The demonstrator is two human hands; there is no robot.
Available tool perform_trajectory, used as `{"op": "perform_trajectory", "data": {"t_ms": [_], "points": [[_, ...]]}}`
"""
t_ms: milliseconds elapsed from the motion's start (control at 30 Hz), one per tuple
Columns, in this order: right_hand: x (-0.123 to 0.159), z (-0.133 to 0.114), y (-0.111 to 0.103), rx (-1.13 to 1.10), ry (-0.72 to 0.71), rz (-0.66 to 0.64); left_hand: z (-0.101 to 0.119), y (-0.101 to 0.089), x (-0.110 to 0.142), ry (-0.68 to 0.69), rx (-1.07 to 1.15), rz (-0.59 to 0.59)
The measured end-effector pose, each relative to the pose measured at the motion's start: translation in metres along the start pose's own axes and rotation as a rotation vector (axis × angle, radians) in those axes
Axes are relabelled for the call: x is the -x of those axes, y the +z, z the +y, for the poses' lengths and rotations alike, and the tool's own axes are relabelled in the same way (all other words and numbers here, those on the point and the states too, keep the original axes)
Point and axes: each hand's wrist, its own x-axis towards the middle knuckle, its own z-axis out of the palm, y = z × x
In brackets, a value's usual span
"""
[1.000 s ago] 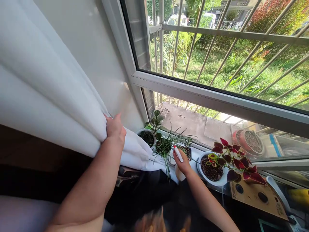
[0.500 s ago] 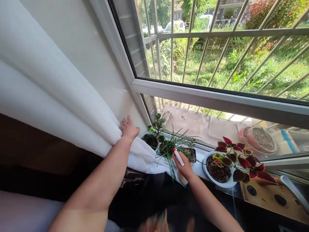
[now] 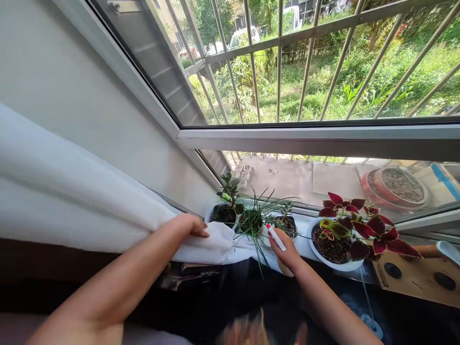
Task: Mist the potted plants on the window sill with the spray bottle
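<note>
My left hand [image 3: 189,227] lies on the white curtain [image 3: 72,201], its fingers curled over the bunched fabric beside a small white pot with a round-leaved plant [image 3: 225,211]. My right hand [image 3: 287,251] is closed around a white spray bottle with a red tip [image 3: 276,238], the nozzle aimed at the grassy plant [image 3: 253,220] and a small dark pot [image 3: 285,224] on the windowsill. A red-leaved plant in a white bowl [image 3: 341,237] stands just right of that hand.
The window frame [image 3: 316,139] and metal bars [image 3: 280,57] close off the far side. Outside lies a terracotta pot [image 3: 395,184]. A cardboard sheet with holes [image 3: 417,278] sits at the right. Dark surface below the sill.
My left hand has slid down the curtain, pressing it low toward the sill. My right hand with the spray bottle has barely shifted. The view tilted up and left.
</note>
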Motion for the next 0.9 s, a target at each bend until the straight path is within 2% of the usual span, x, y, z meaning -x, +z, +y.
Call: {"op": "perform_trajectory", "data": {"t_ms": [100,233,300,400,500,600,767,900], "points": [[-0.003,-0.002,0.003,0.016,0.004,-0.037,0.020,0.012,0.024,0.100,-0.046,-0.134],[-0.013,-0.007,0.026,0.024,-0.041,-0.094,0.035,0.025,0.052,0.243,-0.069,-0.212],[-0.019,-0.010,0.042,0.027,-0.063,-0.128,0.038,0.031,0.060,0.253,-0.071,-0.222],[-0.028,-0.014,0.068,0.035,-0.072,-0.172,0.043,0.039,0.066,0.259,-0.066,-0.148],[-0.038,-0.019,0.090,0.056,-0.062,-0.205,0.047,0.048,0.063,0.244,-0.078,-0.075],[-0.048,-0.024,0.104,0.049,-0.069,-0.213,0.049,0.058,0.051,0.202,-0.139,-0.080],[-0.061,-0.026,0.118,0.028,-0.037,-0.214,0.044,0.070,0.027,0.301,-0.130,-0.093],[-0.066,-0.025,0.125,0.072,-0.026,-0.247,0.044,0.074,0.019,0.308,-0.085,-0.079]]}}
